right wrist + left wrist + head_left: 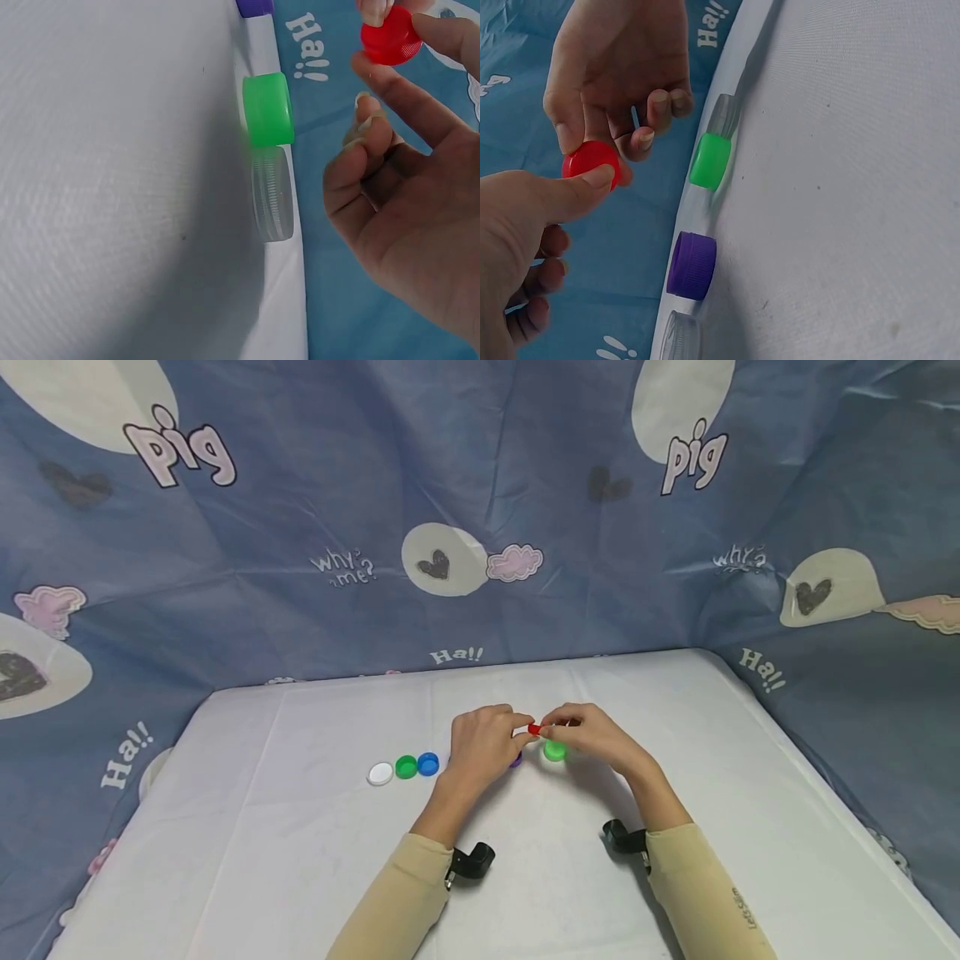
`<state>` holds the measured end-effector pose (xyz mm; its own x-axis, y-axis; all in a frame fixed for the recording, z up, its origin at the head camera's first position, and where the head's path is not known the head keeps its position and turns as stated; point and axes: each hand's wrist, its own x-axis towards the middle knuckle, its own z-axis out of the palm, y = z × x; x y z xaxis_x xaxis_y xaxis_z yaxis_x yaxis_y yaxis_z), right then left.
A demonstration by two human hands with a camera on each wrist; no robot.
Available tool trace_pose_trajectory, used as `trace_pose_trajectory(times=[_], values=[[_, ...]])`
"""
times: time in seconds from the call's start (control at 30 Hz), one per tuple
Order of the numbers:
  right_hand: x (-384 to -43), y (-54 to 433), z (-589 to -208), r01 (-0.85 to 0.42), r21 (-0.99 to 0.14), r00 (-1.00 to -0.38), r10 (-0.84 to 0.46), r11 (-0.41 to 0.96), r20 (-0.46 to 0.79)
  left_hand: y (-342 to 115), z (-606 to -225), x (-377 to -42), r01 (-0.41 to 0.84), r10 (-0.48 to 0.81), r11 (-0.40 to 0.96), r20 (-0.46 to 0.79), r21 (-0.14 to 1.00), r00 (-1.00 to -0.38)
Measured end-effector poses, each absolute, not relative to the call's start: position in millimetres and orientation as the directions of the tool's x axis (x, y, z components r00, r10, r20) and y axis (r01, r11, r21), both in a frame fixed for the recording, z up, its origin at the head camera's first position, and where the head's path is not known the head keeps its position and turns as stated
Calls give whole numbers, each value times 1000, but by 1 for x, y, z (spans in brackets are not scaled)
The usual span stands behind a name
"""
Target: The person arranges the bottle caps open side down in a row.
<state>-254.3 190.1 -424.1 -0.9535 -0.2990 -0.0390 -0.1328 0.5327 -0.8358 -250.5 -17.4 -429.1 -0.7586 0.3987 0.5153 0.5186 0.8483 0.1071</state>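
Observation:
A red bottle cap (534, 729) is held up above the white table between both hands. My left hand (480, 745) pinches it from the left, thumb across its face in the left wrist view. From the other side my right hand (596, 733) grips the same cap (391, 36) between thumb and index finger, its other fingers loosely curled. Below the hands, a light green cap (555, 751) sits on the table with a clear cap (272, 193) beside it. A purple cap (692, 266) lies nearby, partly hidden by my left hand in the head view.
Left of the hands, a white or clear cap (380, 773), a green cap (406, 767) and a blue cap (428, 764) continue the row on the white table (315, 860). Another clear cap (681, 337) stands by the purple one. A blue printed cloth (480, 468) hangs behind.

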Motion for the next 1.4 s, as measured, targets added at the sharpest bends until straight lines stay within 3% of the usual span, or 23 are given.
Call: trace_pose_trajectory(times=[0.2,0.4,0.67,0.97,1.4], values=[[-257,191,-426,-97,-848,-948,-307,522,-80,-19,-429,-251,532,418,844,529,74,-738],[-255,187,-427,-150,-831,-952,-305,535,-24,-23,-430,-252,521,421,849,483,89,-768],[-254,178,-424,-309,-723,-945,-287,618,159,-31,-433,-257,470,361,856,401,216,-842],[-252,176,-423,-326,-687,-941,-293,649,170,-31,-433,-256,402,312,823,272,401,-910],[-254,182,-427,-297,-760,-944,-299,579,140,-29,-434,-255,460,392,819,250,343,-885]])
